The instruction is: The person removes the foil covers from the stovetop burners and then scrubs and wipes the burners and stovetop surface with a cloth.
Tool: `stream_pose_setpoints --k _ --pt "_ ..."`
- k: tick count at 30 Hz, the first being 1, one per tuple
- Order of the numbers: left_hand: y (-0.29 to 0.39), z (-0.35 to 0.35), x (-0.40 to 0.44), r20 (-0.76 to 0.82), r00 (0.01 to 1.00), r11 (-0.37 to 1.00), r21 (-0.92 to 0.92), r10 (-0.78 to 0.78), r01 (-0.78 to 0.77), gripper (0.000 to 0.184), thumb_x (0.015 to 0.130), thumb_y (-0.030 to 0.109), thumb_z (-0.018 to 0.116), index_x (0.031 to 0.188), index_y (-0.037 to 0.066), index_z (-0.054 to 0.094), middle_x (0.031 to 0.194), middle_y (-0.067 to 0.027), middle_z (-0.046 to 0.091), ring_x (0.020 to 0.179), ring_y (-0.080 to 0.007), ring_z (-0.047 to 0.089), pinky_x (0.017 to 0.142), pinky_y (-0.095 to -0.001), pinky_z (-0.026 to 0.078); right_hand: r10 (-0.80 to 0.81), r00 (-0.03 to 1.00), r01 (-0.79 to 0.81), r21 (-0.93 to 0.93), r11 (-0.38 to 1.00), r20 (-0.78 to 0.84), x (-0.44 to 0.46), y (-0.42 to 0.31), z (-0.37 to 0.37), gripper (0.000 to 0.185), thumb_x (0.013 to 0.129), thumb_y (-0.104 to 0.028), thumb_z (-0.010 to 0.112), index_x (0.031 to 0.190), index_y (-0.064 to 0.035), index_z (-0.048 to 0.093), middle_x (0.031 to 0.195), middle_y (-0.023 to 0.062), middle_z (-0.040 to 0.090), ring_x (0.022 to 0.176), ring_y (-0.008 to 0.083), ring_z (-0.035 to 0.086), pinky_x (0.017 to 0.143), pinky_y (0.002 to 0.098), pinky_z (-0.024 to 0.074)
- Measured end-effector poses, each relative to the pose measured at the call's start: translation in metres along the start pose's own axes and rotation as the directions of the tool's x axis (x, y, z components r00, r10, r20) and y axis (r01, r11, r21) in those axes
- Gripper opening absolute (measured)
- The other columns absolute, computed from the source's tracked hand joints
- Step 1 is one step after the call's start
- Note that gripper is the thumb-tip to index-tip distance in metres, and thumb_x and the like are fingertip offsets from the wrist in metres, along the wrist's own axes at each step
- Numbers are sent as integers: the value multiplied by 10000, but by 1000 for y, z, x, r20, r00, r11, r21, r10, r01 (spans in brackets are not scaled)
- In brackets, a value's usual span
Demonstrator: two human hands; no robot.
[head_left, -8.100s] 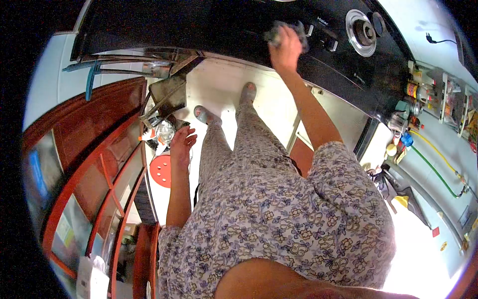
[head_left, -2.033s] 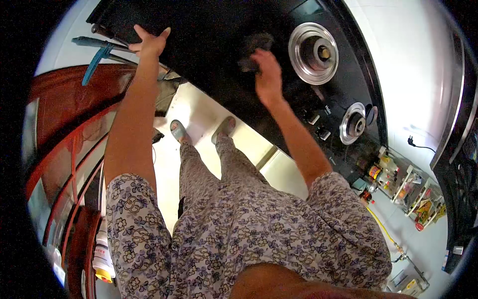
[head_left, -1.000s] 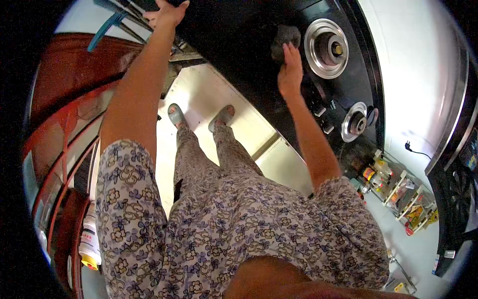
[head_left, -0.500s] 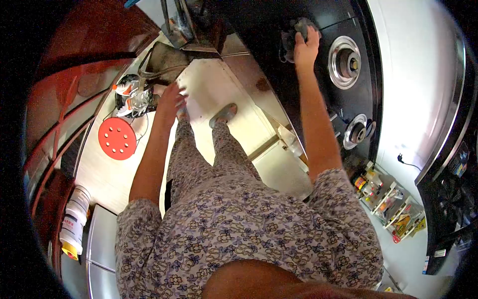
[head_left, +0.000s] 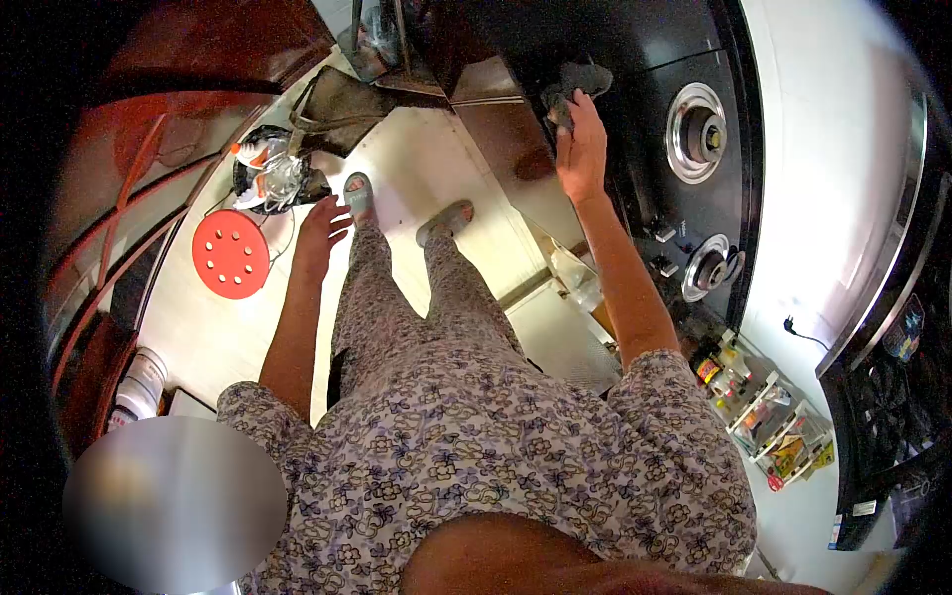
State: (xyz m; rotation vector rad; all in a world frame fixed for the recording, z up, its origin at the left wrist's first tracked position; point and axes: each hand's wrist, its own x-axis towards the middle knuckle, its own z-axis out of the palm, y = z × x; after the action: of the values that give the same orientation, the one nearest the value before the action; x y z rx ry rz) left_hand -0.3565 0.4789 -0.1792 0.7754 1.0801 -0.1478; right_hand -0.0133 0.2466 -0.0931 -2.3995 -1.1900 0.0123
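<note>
My right hand (head_left: 583,149) grips a dark grey cloth (head_left: 585,81) between thumb and fingers, at the front edge of the black countertop (head_left: 635,30). The cloth lies left of the larger silver burner (head_left: 697,133); a smaller burner (head_left: 706,268) sits nearer my body, with knobs beside it. My left hand (head_left: 319,236) hangs over the floor with its fingers apart and nothing in it. It is nearest to my slippered foot (head_left: 358,194) and the red disc with holes (head_left: 231,254).
A plastic bag of things (head_left: 273,171) and a dark bin (head_left: 342,111) stand on the floor at the left, beside the red-brown cabinet (head_left: 188,139). A rack of bottles and packets (head_left: 783,428) stands at the right. A white container (head_left: 141,385) is at lower left.
My left hand has left the counter's left end and come down over the floor. My right hand, still on the cloth, has moved to the counter's front edge. The view has turned.
</note>
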Motion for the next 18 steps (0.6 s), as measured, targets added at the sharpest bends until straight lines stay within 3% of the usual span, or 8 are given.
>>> stream_pose_setpoints --k 2,7,9,11,12,13,15,18 --pt "0 7 -7 -37 999 999 -8 -37 37 448 876 275 496 1244 30 424 1048 -88 599 884 -164 573 766 -286 434 24 996 -30 -68 997 -85 0 -6 12 412 832 -116 511 1218 9 435 1298 229 399 1188 408 380 995 457 295" --pt "-18 -1 -14 -95 991 995 -36 -91 88 428 866 255 481 1227 30 439 1026 -96 606 867 -174 583 751 -285 446 185 974 -202 -127 971 -129 46 -34 48 443 789 -107 562 1205 0 456 1296 229 398 1188 406 374 989 458 297" --pt "-20 -1 -17 -118 989 996 -29 -89 86 413 871 252 455 1218 28 445 1016 -99 611 845 -185 592 736 -283 453 74 975 -98 -105 990 -211 62 -55 67 386 776 -96 560 1145 -5 493 1232 210 453 1137 397 415 963 470 316" --pt "-21 -3 -21 -87 995 996 -66 -58 53 409 867 260 466 1207 33 454 1017 -102 611 839 -185 596 734 -284 456 -115 966 146 122 982 -233 76 -67 105 329 763 -66 549 1085 -9 508 1144 188 499 1075 367 457 931 455 345" --pt "-15 0 -26 -88 995 996 -69 -53 47 403 860 259 491 1199 42 461 1017 -101 611 848 -182 595 726 -283 456 -67 971 128 267 955 -229 78 -88 123 301 768 -50 536 1065 -12 510 1103 185 512 1038 359 478 909 438 365" --pt "-7 5 -32 -90 995 995 -88 -46 38 414 856 276 520 1196 47 465 1015 -101 612 850 -180 595 721 -281 456 -19 977 106 407 907 -213 78 -113 140 273 773 -34 523 1045 -15 512 1062 182 525 1001 350 499 888 421 385" --pt "-7 3 -36 -113 993 996 -92 -21 11 425 857 297 533 1193 46 466 1016 -103 611 850 -180 595 722 -280 455 227 972 -140 626 767 -61 77 -170 145 267 785 -17 518 1052 -15 509 1029 190 537 962 343 525 851 384 414" --pt "-20 -18 -40 -99 992 987 -130 81 -94 398 862 289 530 1174 48 481 1016 -105 613 856 -183 597 721 -281 461 303 950 -272 669 692 73 76 -222 171 311 782 -17 569 1088 -31 517 912 150 596 825 246 576 751 346 446"
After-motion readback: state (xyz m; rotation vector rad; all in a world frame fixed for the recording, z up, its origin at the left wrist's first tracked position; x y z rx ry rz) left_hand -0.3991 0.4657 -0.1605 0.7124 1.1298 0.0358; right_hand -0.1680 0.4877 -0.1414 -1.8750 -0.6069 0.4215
